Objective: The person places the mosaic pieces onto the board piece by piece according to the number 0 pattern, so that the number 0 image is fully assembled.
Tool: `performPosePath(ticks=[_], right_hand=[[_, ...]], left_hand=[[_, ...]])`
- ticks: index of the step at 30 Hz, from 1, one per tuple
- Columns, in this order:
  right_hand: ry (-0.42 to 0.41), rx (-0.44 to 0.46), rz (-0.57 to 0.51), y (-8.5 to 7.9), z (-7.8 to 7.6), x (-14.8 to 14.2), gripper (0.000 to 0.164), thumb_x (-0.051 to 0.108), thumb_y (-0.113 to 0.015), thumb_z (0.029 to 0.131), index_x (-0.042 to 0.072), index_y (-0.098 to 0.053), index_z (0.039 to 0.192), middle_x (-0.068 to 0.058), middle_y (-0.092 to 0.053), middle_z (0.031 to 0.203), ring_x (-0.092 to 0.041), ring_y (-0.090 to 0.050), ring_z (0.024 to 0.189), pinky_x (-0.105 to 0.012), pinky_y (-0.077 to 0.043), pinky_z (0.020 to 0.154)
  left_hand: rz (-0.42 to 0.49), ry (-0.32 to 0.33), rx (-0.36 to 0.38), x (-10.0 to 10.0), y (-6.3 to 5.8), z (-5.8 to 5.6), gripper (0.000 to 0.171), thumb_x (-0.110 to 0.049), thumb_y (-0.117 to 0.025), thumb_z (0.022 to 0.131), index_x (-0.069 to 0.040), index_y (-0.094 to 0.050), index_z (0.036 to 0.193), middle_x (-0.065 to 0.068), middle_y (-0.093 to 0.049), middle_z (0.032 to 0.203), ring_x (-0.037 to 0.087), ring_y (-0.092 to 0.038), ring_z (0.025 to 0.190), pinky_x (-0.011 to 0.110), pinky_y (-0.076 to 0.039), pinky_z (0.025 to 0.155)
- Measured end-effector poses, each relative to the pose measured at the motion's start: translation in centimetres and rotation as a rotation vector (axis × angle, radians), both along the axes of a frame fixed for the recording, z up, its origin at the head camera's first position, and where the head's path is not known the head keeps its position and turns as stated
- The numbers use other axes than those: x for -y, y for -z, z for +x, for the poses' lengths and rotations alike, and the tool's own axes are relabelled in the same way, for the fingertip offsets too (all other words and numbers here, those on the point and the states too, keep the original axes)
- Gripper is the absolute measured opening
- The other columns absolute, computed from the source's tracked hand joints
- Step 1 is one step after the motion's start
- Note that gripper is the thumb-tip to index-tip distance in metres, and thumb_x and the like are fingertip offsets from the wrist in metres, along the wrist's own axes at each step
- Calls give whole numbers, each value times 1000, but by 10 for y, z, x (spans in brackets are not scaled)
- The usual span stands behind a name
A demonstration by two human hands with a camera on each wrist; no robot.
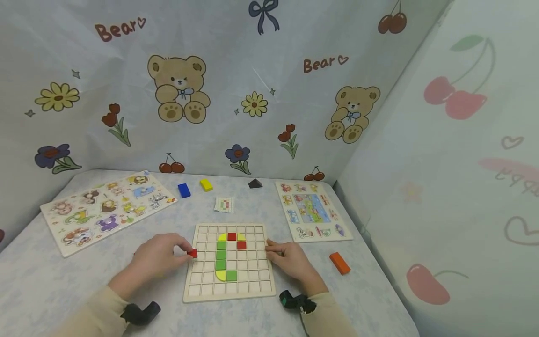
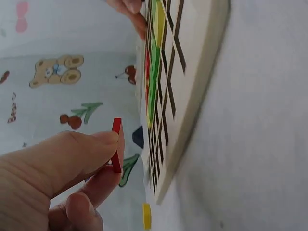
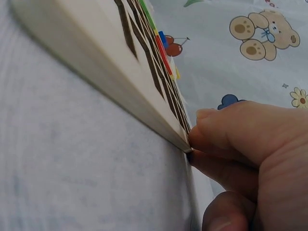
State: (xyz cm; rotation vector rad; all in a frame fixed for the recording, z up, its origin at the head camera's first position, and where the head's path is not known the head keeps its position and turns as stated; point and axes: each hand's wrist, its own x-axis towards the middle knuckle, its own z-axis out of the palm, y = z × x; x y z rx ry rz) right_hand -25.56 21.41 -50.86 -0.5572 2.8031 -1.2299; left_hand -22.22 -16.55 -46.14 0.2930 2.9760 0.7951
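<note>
Between thumb and fingertip, my left hand [image 1: 157, 255] pinches a small flat red square tile [image 2: 118, 145], held up beside the left edge of a wooden grid board [image 1: 257, 288]. My right hand [image 1: 290, 260] grips the board's right edge, thumb and fingers meeting at the rim in the right wrist view. Inset in the grid is a C-like line of tiles: several green squares [image 1: 221, 255], rounded yellow pieces [image 1: 221, 275] at the corners, and two red squares [image 1: 241, 245] at the top. Just behind the board lies a small paper pattern card [image 1: 219, 205].
An animal puzzle board [image 1: 120, 222] lies at the left, another picture puzzle [image 1: 294, 201] at the back right. Loose blocks lie about: blue [image 1: 184, 190], yellow [image 1: 206, 184], orange [image 1: 339, 263], plus a dark triangular piece [image 1: 255, 183]. A printed curtain [image 1: 227, 56] hangs behind the table.
</note>
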Motion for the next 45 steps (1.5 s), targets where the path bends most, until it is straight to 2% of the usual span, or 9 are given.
performPosePath(ticks=[7,11,14,21,30,35,38,42,45], right_hand=[[-4,-3,6,1,2,-1,26,26,-71,98,11,-78,117,-3,-66,138,-24,-62,130,-48,-49,106],[-3,-11,10,0,1,-1,26,27,-72,98,11,-79,117,-3,-66,138,-25,-63,129,-47,-49,106],[-5,-19,19,0,0,-1,26,27,-71,98,11,-79,118,-3,-66,138,-25,-63,129,-48,-50,105],[-15,-3,21,0,-1,-1,26,28,-71,98,12,-78,118,-2,-66,138,-25,-63,130,-48,-49,106],[-18,-1,14,-1,-2,-2,27,28,-71,98,12,-78,119,-2,-66,138,-24,-63,129,-48,-49,106],[-21,2,13,-2,-2,-1,27,28,-70,99,11,-78,119,-2,-65,139,-24,-62,130,-47,-49,106],[-19,7,12,-1,-2,-1,28,28,-70,99,12,-78,120,-2,-65,140,-25,-62,131,-47,-49,106],[-10,9,12,0,-2,-1,27,28,-71,99,12,-78,119,-3,-65,139,-25,-61,131,-48,-49,106],[-6,9,12,0,-2,-1,26,28,-71,99,12,-78,119,-3,-65,139,-25,-61,131,-49,-49,106]], left_hand=[[-20,94,7,-56,-8,-2,12,-30,-87,81,-34,-76,84,-13,-71,95,12,-61,88,36,-51,75],[1,165,-40,-81,-1,-9,12,-30,-87,82,-34,-76,81,-17,-68,89,9,-59,82,33,-49,68],[26,201,-34,-96,4,-14,11,-29,-87,82,-32,-76,81,-18,-66,83,8,-55,73,30,-45,61],[27,254,-19,-116,12,-27,7,-24,-83,85,-28,-78,84,-18,-66,78,7,-55,67,30,-45,58],[32,222,-49,-125,14,-35,5,-21,-84,85,-26,-82,86,-14,-72,87,7,-55,69,31,-46,61],[39,186,-39,-119,11,-32,4,-26,-83,87,-25,-82,90,-14,-70,91,6,-56,74,31,-47,62],[47,135,-14,-104,4,-30,12,-30,-81,88,-26,-81,99,-12,-71,98,9,-62,85,35,-51,70],[47,16,-11,-60,-10,-26,25,-35,-79,90,-24,-78,113,-5,-73,110,21,-66,106,46,-55,84],[29,-65,-38,-18,-17,-19,31,-37,-77,92,-21,-77,118,3,-73,117,31,-66,112,50,-55,84]])
